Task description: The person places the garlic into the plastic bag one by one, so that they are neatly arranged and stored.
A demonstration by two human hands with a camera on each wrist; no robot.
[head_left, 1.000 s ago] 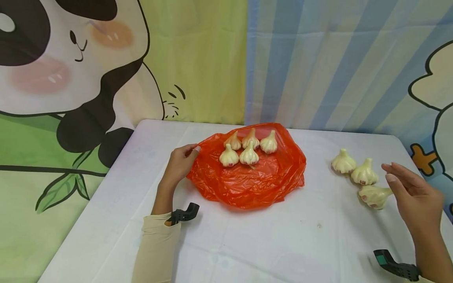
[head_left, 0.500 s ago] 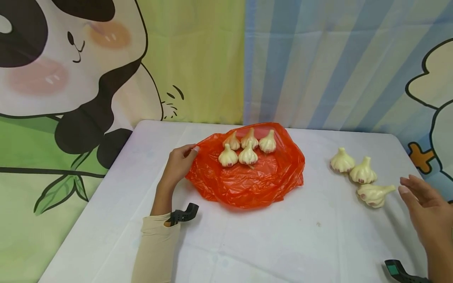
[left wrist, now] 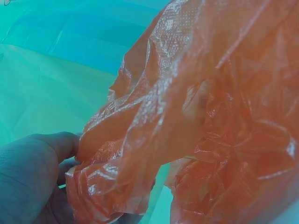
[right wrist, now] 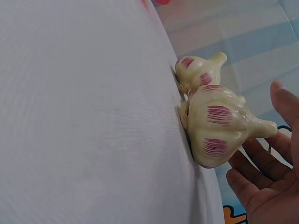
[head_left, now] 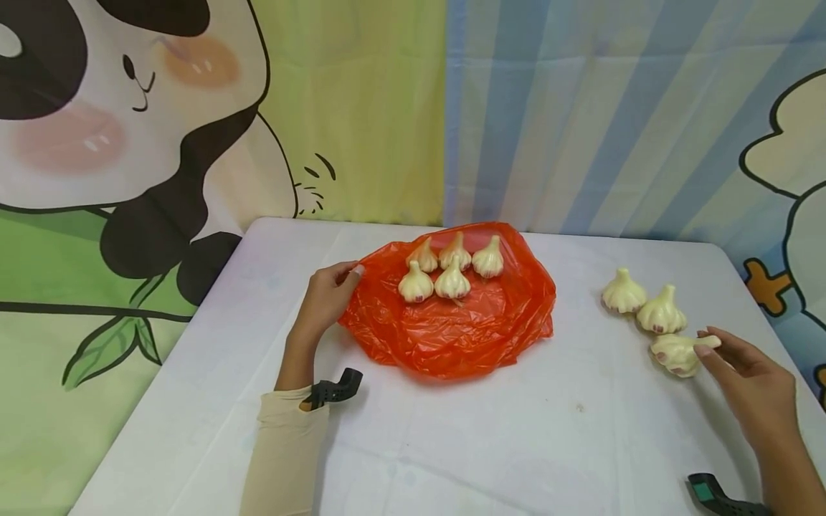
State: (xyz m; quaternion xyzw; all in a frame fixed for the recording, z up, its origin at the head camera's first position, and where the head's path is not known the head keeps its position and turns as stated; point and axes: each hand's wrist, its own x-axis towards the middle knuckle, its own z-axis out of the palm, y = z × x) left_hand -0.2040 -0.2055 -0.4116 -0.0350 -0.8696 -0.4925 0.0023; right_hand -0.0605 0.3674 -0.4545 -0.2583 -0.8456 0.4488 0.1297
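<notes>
A red plastic bag (head_left: 445,344) lies spread on the table, with several garlic bulbs (head_left: 416,284) resting on it in two rows. My left hand (head_left: 328,297) pinches the bag's left edge; the left wrist view shows the crumpled film (left wrist: 117,182) between thumb and fingers. Three more bulbs stand at the right. The nearest garlic bulb (head_left: 674,354) lies on its side, its stem towards my right hand (head_left: 751,380). In the right wrist view, the thumb is apart from the stem of the closest bulb (right wrist: 219,126), and the fingers extend behind that stem.
Behind the lying bulb, a garlic bulb (head_left: 661,310) and another garlic bulb (head_left: 624,292) stand upright, close together. The white-covered table (head_left: 503,444) ends at the back against a printed curtain (head_left: 368,107). Black wrist cameras (head_left: 335,387) are strapped to both forearms.
My right hand first drew back right, away from the lying bulb, then returned until thumb and fingers came around its stem. My left hand and the bag stay in place.
</notes>
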